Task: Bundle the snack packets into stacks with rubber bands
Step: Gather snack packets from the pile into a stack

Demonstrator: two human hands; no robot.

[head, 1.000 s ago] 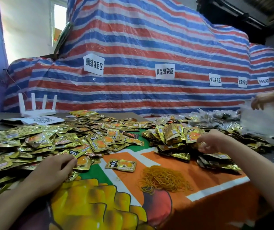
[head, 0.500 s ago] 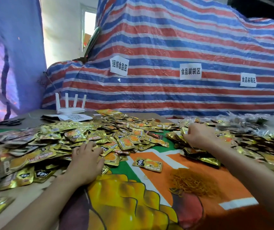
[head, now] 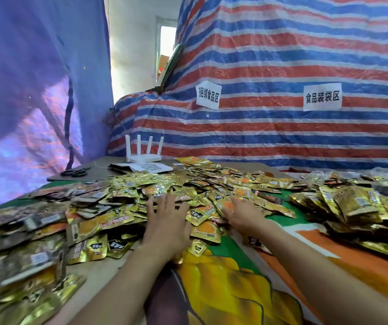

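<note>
Two hands are down on the same heap, and that is all I need to judge the next move. My left hand (head: 167, 221) lies flat, fingers spread and straight, palm pressing on the near edge of the loose snack packets (head: 188, 184). My right hand (head: 243, 215) is just beside it, fingers also stretched out and resting on the orange-printed packets. Neither hand is clamped on anything.

The heap runs broadly left to right across the table (head: 94, 273), so the packets lie straight ahead of both hands and beneath their fingertips. They point every which way, with no common long axis. I judge that I must rake a few toward me and square them before I can make a stack. Both hands touch the heap. The left has the thicker spread ahead of it, while the right sits at the heap's thinner near edge, by the printed cloth (head: 223, 277).

A second pile (head: 352, 207) lies well apart to the right. I see no rubber bands from here, so I will have to find them before binding.
</note>
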